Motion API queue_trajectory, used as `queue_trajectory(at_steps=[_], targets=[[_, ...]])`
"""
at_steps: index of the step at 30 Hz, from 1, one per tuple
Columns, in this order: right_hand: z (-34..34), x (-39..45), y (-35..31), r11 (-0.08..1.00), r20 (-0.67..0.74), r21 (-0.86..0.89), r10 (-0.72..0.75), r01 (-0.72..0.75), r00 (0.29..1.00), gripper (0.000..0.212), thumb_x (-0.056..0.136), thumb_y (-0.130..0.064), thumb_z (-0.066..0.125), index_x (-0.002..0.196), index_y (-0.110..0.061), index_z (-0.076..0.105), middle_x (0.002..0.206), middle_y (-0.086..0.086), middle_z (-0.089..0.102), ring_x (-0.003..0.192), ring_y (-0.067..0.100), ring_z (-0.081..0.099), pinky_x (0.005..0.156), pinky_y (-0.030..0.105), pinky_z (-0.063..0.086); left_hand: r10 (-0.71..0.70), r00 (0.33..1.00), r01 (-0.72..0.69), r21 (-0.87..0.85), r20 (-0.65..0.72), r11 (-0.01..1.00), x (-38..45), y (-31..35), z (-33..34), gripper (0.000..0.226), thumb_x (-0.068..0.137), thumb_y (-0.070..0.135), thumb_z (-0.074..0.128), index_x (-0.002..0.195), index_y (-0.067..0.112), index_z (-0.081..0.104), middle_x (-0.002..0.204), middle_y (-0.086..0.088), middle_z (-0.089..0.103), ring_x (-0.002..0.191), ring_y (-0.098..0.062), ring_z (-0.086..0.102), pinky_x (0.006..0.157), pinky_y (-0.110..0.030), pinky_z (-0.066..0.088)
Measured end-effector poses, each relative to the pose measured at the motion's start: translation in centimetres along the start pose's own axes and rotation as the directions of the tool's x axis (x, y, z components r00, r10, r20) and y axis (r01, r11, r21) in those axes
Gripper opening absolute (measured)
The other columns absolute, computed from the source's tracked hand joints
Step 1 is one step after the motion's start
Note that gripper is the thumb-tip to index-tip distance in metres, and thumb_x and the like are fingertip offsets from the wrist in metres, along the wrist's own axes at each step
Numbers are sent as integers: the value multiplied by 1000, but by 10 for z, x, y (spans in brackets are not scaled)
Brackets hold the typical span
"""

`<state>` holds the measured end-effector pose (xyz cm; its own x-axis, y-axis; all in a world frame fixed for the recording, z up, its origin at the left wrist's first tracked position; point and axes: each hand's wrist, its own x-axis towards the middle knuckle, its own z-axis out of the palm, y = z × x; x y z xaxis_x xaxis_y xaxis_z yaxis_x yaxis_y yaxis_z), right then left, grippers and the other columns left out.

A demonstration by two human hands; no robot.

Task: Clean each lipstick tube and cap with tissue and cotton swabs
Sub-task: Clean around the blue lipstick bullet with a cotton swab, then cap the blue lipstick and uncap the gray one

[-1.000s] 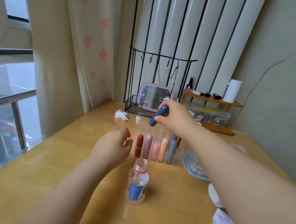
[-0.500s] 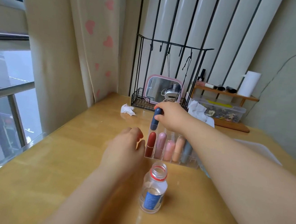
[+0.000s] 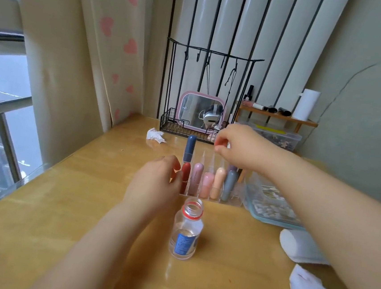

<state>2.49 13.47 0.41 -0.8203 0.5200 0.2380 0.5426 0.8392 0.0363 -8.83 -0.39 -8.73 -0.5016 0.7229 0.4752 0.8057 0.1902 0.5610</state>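
A wooden table [image 3: 67,202] carried all items. At its far edge stood a black wire rack [image 3: 177,126] with a pink-framed mirror [image 3: 199,111]. A clear organizer [image 3: 233,201] held 5 front-row lipstick tubes [image 3: 206,184], from red at the left to grey at the right, and a dark blue lipstick tube [image 3: 189,147] upright in the back row at the left. A box of cotton swabs [image 3: 269,208] lay just beside the organizer on the right. An uncapped clear bottle [image 3: 186,230] stood in front of the organizer. A crumpled tissue [image 3: 155,135] lay near the rack. The left hand [image 3: 155,183], fingers loosely curled, held nothing and touched the organizer's left end. The right hand [image 3: 240,147] hovered above the back row, fingers curled, gripping nothing.
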Motion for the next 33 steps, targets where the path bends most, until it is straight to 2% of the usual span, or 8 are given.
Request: queue_trajectory(at_steps=[3, 7, 12, 18, 22, 27, 31, 33], targets=[[-3, -27, 12, 984, 71, -174, -26, 38, 997, 19, 90, -32, 56, 98, -21, 68, 104, 0, 51, 106, 21, 45, 91, 36, 41, -1, 1000, 1, 14, 14, 1000, -2, 3, -2, 17, 91, 25, 51, 99, 13, 60, 92, -6, 65, 81, -26, 60, 71, -40, 50], [0, -43, 21, 963, 123, -268, 14, 19, 992, 23, 87, -44, 60, 102, -28, 67, 111, -2, 46, 113, 21, 34, 98, 38, 25, -14, 999, 13, 33, 36, 999, -5, 8, -4, 17, 92, 26, 50, 95, 12, 60, 88, -8, 66, 80, -29, 60, 71, -43, 51], [16, -41, 21, 967, 14, -254, 28, -24, 1000, 32, 87, -51, 58, 90, -21, 71, 110, 1, 48, 110, 25, 34, 90, 38, 24, 42, 999, -41, 37, -34, 999, -5, 17, -7, 16, 90, 23, 53, 92, 10, 62, 84, -9, 65, 76, -30, 59, 68, -43, 50], [3, -39, 21, 981, -74, -191, 13, -27, 997, 30, 86, -45, 62, 91, -17, 71, 112, -1, 48, 111, 23, 34, 93, 38, 26, 61, 961, -62, 5, -271, 998, -2, 34, -36, 10, 87, 15, 57, 91, 9, 64, 85, -5, 65, 80, -26, 59, 72, -36, 49], [-52, -61, 20, 998, -144, -56, -12, 4, 990, 25, 84, -42, 65, 87, -19, 74, 105, 0, 55, 109, 20, 46, 88, 33, 37, 37, 930, -110, -183, -365, 977, -7, 75, -72, 7, 89, 17, 57, 90, 16, 64, 77, 12, 61, 72, -2, 57, 64, -14, 41], [-101, -129, 7, 966, -113, 254, 78, -47, 990, 14, 82, -27, 65, 76, -17, 71, 63, -3, 70, 61, 3, 63, 54, 12, 47, 173, 985, -167, -196, 15, 966, -39, 125, -80, 12, 88, 28, 60, 95, 21, 66, 84, 11, 67, 78, -4, 63, 73, -26, 54], [-104, -183, -1, 899, 7, 421, 129, -120, 992, 11, 80, -25, 66, 73, -17, 67, 57, -5, 69, 49, -1, 61, 55, 17, 51, 139, 934, -7, -373, 328, 928, -87, 142, -45, 32, 82, 37, 69, 109, 22, 59, 96, 11, 68, 87, -2, 64, 89, -33, 50], [-97, -206, -4, 851, 33, 500, 164, -158, 986, 7, 79, -22, 65, 73, -18, 66, 58, -4, 70, 51, 0, 62, 58, 19, 53, 135, 911, 19, -368, 389, 930, -107, 143, -27, 29, 83, 36, 68, 105, 19, 60, 95, 3, 68, 87, -7, 64, 86, -32, 51]])
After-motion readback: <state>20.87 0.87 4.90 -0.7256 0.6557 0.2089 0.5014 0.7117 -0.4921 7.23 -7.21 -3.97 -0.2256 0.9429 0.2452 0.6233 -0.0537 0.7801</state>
